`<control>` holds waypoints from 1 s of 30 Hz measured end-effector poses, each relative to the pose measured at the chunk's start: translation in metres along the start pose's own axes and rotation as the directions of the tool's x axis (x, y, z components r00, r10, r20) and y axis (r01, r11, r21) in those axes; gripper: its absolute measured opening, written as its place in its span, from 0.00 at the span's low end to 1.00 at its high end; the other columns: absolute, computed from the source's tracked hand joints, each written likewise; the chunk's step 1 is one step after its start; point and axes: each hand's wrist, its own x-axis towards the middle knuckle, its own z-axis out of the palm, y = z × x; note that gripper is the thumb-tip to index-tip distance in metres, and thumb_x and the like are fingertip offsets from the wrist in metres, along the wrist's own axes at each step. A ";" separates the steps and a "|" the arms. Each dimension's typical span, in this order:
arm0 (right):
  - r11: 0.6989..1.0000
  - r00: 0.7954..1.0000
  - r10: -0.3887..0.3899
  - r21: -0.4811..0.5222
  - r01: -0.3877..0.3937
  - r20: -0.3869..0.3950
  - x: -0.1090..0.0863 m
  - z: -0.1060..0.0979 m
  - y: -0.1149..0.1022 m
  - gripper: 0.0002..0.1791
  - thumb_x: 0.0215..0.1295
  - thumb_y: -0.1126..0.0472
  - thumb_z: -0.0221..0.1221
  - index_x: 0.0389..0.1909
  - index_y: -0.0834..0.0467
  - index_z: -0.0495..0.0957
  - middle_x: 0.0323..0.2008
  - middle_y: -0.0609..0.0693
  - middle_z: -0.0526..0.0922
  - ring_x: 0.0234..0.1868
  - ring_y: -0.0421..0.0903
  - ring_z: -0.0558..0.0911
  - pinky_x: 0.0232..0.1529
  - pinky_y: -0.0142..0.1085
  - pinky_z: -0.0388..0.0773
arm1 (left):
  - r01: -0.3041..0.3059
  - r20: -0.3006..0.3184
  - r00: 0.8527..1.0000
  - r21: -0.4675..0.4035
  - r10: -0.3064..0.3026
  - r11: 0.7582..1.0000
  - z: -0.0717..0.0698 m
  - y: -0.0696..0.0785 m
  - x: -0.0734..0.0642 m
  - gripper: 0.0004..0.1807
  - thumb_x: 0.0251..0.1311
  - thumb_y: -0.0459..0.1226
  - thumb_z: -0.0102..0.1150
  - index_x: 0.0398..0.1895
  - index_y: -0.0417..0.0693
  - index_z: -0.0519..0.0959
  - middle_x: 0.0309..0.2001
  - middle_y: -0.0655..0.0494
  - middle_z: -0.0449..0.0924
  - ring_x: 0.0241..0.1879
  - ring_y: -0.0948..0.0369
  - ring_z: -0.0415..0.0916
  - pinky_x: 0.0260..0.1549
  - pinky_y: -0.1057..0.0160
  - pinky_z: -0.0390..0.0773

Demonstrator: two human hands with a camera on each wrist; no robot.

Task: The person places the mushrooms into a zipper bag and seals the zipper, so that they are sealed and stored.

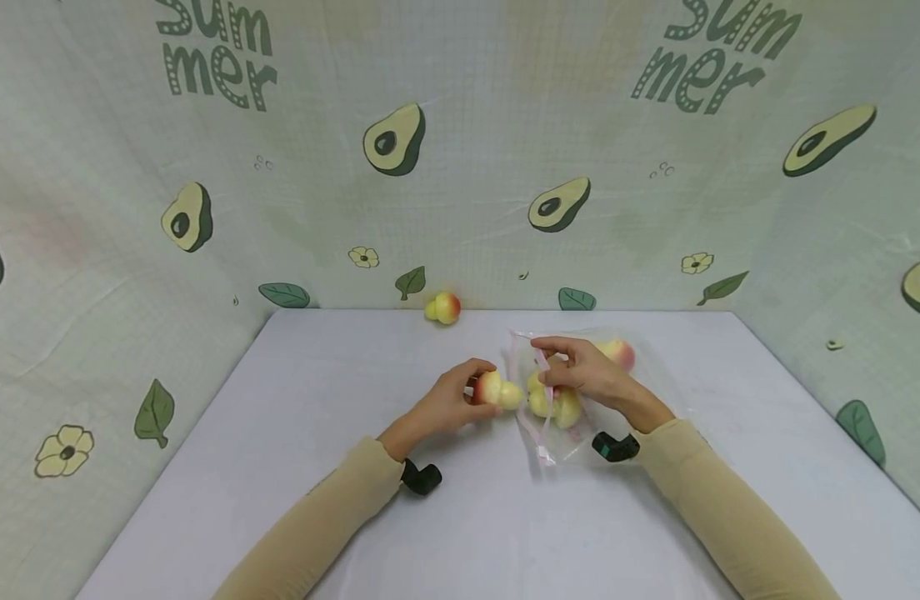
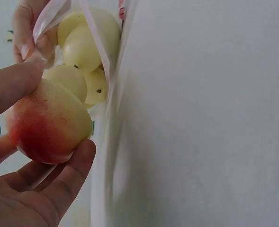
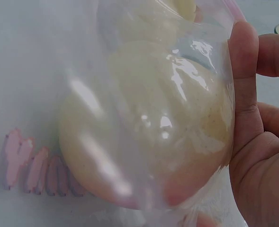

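A yellow pear with a red blush (image 1: 497,391) is held between the thumb and fingers of my left hand (image 1: 448,402), its narrow end pointing right at the mouth of a clear zip bag (image 1: 658,375). In the left wrist view, that pear (image 2: 54,123) overlaps the pale pears (image 2: 82,49) inside the bag. My right hand (image 1: 591,371) pinches the bag's pink-edged opening and holds it raised. Several pears lie in the bag, one with a red end (image 1: 617,354) toward the back. Through the plastic, the right wrist view shows a large pear (image 3: 153,123) close up.
Another yellow-and-red pear (image 1: 445,308) lies at the table's back edge, near the wall cloth (image 1: 467,167) printed with avocados. The white table (image 1: 355,358) spreads around both arms. Pink lettering (image 3: 30,165) marks the bag. Black wrist cameras (image 1: 421,478) sit below the hands.
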 end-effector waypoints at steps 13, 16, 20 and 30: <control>1.000 1.000 -0.003 0.018 0.002 0.014 -0.001 0.000 0.003 0.36 0.59 0.66 0.62 0.68 0.67 0.60 0.56 0.69 0.66 0.24 0.39 0.77 0.28 0.29 0.77 | 0.013 -0.007 1.000 -0.004 -0.013 1.000 0.009 0.002 0.001 0.33 0.50 0.39 0.73 0.59 0.47 0.69 0.51 0.57 0.73 0.47 0.61 0.72 0.42 0.68 0.77; 1.000 1.000 -0.001 0.031 0.001 0.016 -0.002 0.000 0.003 0.37 0.59 0.65 0.63 0.68 0.67 0.60 0.57 0.70 0.66 0.24 0.38 0.77 0.27 0.29 0.77 | 0.020 0.001 1.000 -0.010 -0.020 1.000 0.009 0.003 0.000 0.33 0.49 0.39 0.73 0.59 0.47 0.69 0.51 0.57 0.73 0.48 0.61 0.72 0.42 0.68 0.77; 0.999 1.000 -0.005 0.033 0.004 0.016 -0.002 0.000 0.003 0.37 0.59 0.66 0.63 0.68 0.68 0.60 0.56 0.70 0.66 0.23 0.38 0.78 0.27 0.29 0.77 | 0.023 0.005 1.000 -0.011 -0.023 1.000 0.009 0.003 0.000 0.34 0.49 0.38 0.73 0.59 0.47 0.69 0.52 0.57 0.73 0.48 0.61 0.72 0.42 0.68 0.77; 1.000 1.000 0.000 0.028 -0.001 0.018 -0.001 -0.001 0.001 0.37 0.59 0.66 0.63 0.68 0.68 0.60 0.55 0.68 0.65 0.23 0.39 0.78 0.27 0.30 0.78 | 0.025 0.015 1.000 -0.003 -0.025 1.000 0.008 0.004 0.000 0.34 0.49 0.37 0.73 0.60 0.47 0.68 0.53 0.57 0.72 0.49 0.61 0.72 0.42 0.68 0.77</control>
